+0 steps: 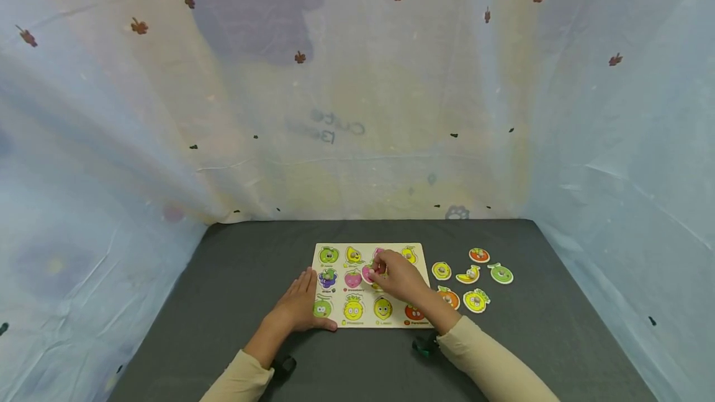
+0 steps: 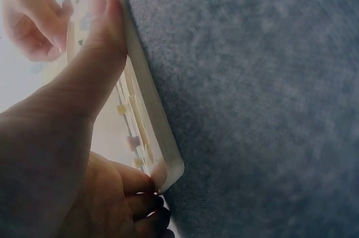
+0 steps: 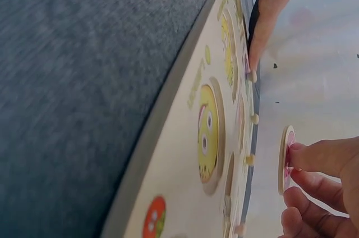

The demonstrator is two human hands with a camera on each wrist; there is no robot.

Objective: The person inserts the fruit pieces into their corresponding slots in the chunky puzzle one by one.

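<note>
A cream wooden fruit puzzle board [image 1: 368,324] lies on the dark table. Along its left side, my left hand [image 1: 300,304] rests with straight fingers, its thumb [image 2: 106,30] on the front edge. My right hand [image 1: 399,275] is over the middle of the board. Between thumb and fingers it pinches a pink puzzle piece [image 1: 367,273]. In the right wrist view, this thin round-edged piece [image 3: 283,159] is tilted on edge and apart from the board. Its exact fruit is partly hidden by the fingers. Small wooden knobs [image 3: 250,160] stand up from the board.
Right of the board lie several loose pieces: a banana [image 1: 468,275], a green round piece [image 1: 501,274], a yellow round piece [image 1: 441,271], a red one [image 1: 478,255], a pineapple-like one [image 1: 476,301] and an orange one [image 1: 449,297]. Patterned curtains [image 1: 357,110] surround the table.
</note>
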